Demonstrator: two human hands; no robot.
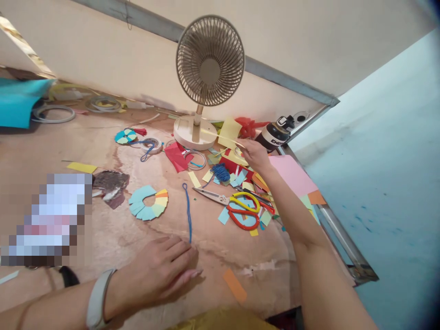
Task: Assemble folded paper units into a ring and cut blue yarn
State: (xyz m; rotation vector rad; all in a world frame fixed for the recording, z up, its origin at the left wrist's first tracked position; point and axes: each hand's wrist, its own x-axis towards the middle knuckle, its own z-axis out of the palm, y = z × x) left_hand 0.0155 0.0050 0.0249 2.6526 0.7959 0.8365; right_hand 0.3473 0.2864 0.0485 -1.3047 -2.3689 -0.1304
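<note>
My right hand [254, 155] reaches over the far right of the table, its fingers closed on the end of a thin pale stick [225, 138] that points left toward the fan base. Palm down at the near middle rests my left hand [161, 266], fingers loosely bent and thumb apart; its underside is hidden. Just beyond its fingers lies a looped blue cord [188, 211], whose near end meets the fingertips. A ring of folded light blue, yellow and orange paper [138, 204] sits left of the cord. Scissors [220, 198] with yellow and red handles lie partly open to its right.
A fan [195, 140] stands at the back, a dark bottle [273, 136] to its right. Paper scraps surround a blue yarn bundle [220, 172]. Tape rolls [153, 145], a finished-looking paper ring with tassel [125, 136] and an orange strip [235, 284] lie about. A pixelated area covers the left.
</note>
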